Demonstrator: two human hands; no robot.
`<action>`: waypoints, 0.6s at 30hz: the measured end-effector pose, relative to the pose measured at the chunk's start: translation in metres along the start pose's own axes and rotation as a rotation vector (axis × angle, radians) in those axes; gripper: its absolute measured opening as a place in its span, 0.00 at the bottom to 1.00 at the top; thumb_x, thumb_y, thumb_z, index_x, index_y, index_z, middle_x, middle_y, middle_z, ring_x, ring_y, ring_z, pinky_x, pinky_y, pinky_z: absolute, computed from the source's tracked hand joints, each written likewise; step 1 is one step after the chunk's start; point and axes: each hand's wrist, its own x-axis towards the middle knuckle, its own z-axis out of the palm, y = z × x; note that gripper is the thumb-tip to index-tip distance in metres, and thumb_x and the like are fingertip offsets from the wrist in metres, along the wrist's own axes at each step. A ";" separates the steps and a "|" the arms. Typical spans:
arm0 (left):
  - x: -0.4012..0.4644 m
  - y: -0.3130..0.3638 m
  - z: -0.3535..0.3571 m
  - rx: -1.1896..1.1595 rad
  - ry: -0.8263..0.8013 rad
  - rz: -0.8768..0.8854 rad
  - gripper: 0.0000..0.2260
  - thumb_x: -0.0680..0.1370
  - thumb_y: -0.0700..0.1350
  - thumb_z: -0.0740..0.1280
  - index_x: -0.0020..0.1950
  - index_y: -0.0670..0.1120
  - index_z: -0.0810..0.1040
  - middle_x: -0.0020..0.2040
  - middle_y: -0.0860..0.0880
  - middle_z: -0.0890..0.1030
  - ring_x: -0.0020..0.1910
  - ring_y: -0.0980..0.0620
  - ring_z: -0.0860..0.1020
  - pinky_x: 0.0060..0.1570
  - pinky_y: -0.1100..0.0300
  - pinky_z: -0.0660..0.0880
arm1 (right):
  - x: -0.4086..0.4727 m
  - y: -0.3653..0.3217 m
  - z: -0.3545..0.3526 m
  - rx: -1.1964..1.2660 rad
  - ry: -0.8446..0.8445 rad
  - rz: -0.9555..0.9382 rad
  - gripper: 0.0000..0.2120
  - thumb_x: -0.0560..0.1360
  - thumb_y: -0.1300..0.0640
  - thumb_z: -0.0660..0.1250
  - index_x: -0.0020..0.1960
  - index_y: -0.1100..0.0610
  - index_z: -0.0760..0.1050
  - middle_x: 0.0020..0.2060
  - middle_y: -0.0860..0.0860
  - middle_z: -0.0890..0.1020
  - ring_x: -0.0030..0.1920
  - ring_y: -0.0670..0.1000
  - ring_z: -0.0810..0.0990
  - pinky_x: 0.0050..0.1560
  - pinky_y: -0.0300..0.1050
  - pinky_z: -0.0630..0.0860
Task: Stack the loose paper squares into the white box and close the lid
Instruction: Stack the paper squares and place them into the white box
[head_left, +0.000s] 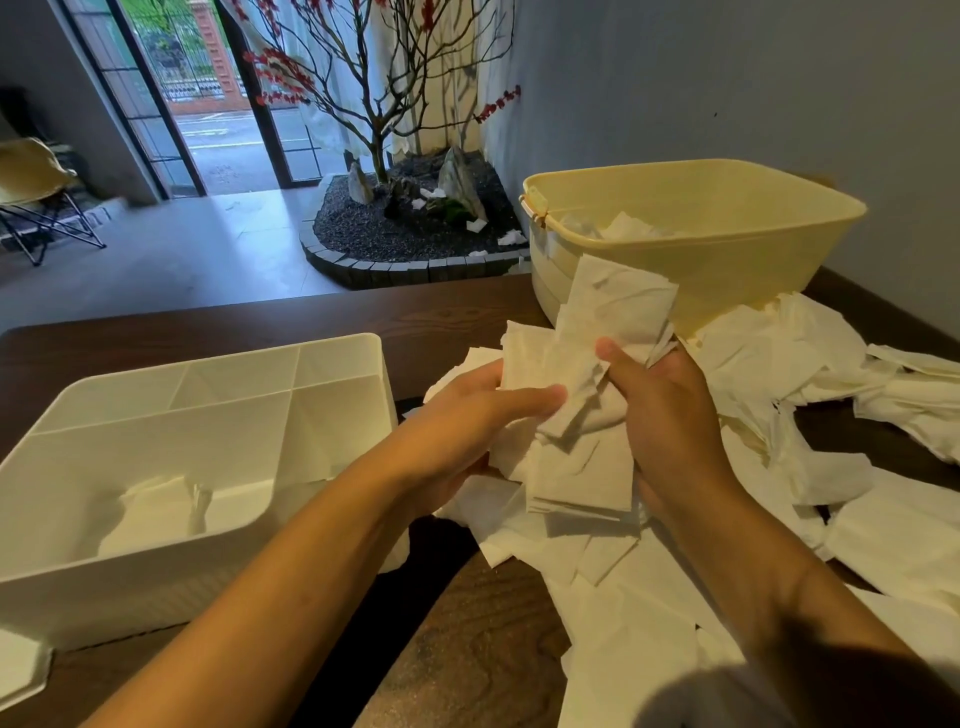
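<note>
Nearby, a yellow tub (727, 260) stands behind loose paper squares (779, 467).

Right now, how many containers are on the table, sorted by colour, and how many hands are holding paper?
White box: 1
Yellow tub: 1
Hands gripping the paper bundle: 2, left hand and right hand
Total: 2 containers, 2 hands

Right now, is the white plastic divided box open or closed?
Open. The white plastic divided box has no lid on it; its inner dividers show, and a few paper squares lie in the large compartment.
</note>
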 end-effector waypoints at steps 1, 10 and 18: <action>0.000 0.000 -0.001 -0.006 0.001 0.001 0.12 0.81 0.48 0.66 0.63 0.50 0.79 0.56 0.49 0.85 0.58 0.46 0.83 0.62 0.45 0.75 | 0.001 0.001 0.000 0.014 0.002 0.018 0.04 0.80 0.54 0.66 0.51 0.45 0.76 0.49 0.48 0.85 0.52 0.54 0.84 0.59 0.61 0.79; -0.005 0.006 0.002 0.072 0.003 0.080 0.14 0.83 0.55 0.62 0.61 0.50 0.81 0.53 0.55 0.86 0.57 0.47 0.83 0.59 0.48 0.77 | 0.002 0.002 -0.001 0.016 0.018 0.012 0.05 0.80 0.52 0.66 0.48 0.43 0.74 0.48 0.46 0.83 0.50 0.52 0.83 0.57 0.59 0.80; -0.001 0.000 -0.003 0.088 -0.027 0.049 0.16 0.80 0.52 0.68 0.67 0.50 0.77 0.59 0.47 0.84 0.57 0.45 0.83 0.58 0.47 0.79 | 0.001 -0.001 -0.002 -0.004 0.015 -0.043 0.05 0.80 0.53 0.66 0.46 0.44 0.74 0.46 0.44 0.83 0.49 0.50 0.83 0.52 0.51 0.81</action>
